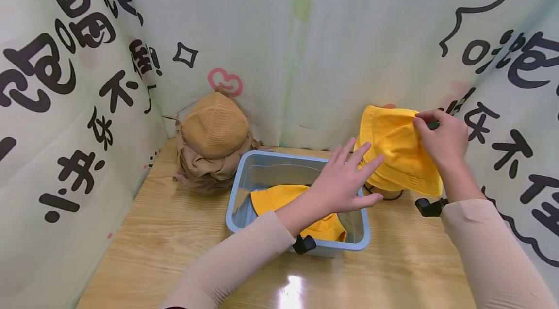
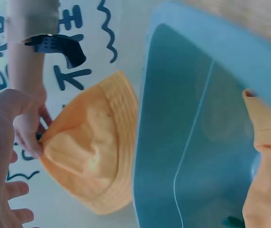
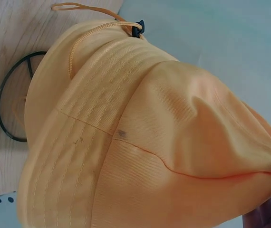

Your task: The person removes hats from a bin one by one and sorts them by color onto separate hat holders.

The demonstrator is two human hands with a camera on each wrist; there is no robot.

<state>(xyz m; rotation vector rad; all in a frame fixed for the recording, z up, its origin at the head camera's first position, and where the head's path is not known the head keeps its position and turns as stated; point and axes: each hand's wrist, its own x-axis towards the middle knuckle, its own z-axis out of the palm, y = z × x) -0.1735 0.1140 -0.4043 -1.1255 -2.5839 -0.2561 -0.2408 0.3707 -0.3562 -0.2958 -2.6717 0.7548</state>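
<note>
My right hand (image 1: 445,141) pinches the crown of a yellow bucket hat (image 1: 395,154) at the right, its stitched brim turned left and down. Behind that brim, the right wrist view shows a second yellow brim (image 3: 43,99) with a cord (image 3: 81,47) and a black toggle (image 3: 138,29). My left hand (image 1: 340,180), fingers spread and holding nothing, hovers over the right side of a blue plastic bin (image 1: 231,202). Inside the bin lies more yellow cloth with a hat's brim (image 1: 272,197), partly hidden by my left forearm.
At the back left, a tan woven hat (image 1: 216,124) sits on top of crumpled brown fabric hats (image 1: 205,168). A dark wire ring (image 3: 1,85) rests on the wooden table (image 1: 144,251) beside the yellow hats. Printed curtains (image 1: 271,56) enclose the back and sides.
</note>
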